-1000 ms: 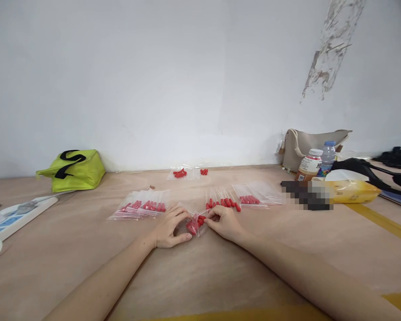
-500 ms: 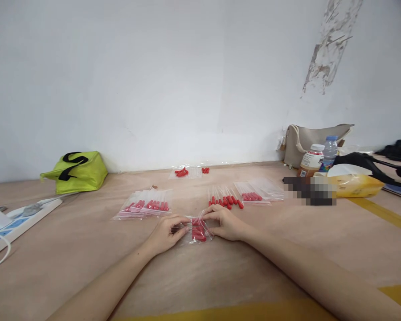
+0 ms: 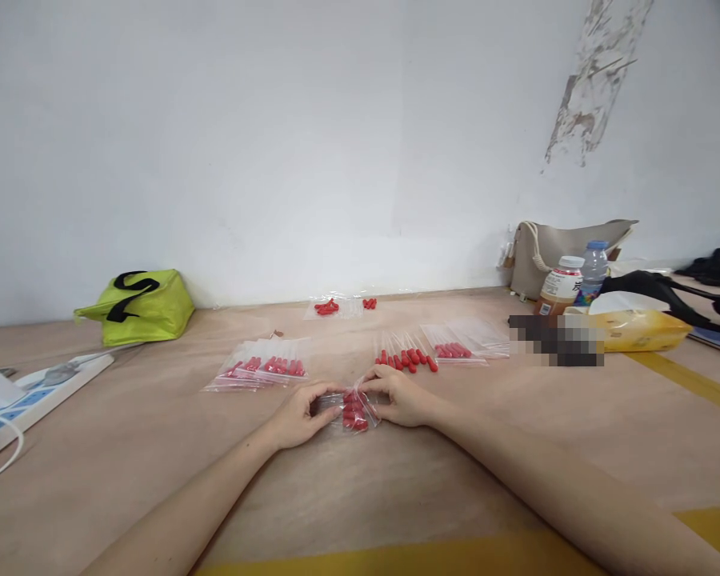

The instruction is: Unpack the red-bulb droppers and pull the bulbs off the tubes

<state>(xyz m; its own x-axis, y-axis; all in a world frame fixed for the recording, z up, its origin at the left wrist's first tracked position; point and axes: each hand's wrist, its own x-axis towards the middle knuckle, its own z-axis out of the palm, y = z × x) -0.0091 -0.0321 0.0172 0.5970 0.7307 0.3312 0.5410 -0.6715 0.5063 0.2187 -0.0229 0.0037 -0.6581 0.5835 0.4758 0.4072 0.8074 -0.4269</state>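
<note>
Between my hands, low over the table, is a clear zip bag (image 3: 355,414) with several red-bulbed droppers inside. My left hand (image 3: 305,412) pinches its left side between thumb and fingers. At the bag's right side, near the top, my right hand (image 3: 399,396) grips the plastic. Just beyond my right hand lie loose droppers (image 3: 409,358) with red bulbs and clear stems. Filled bags of droppers (image 3: 276,364) overlap in a pile past my left hand. Another filled bag (image 3: 453,350) rests right of the loose droppers, beside flat zip bags (image 3: 480,336).
More red pieces in clear plastic (image 3: 327,307) lie by the wall. A green bag (image 3: 147,308) and a power strip (image 3: 45,400) stand left. On the right are a beige bag (image 3: 570,240), bottles (image 3: 561,286), a yellow tissue pack (image 3: 645,330) and black straps (image 3: 666,290).
My right hand has drawn slightly left and the bag's top has bunched together between my hands. The droppers inside have shifted a little. Everything else lies where it was.
</note>
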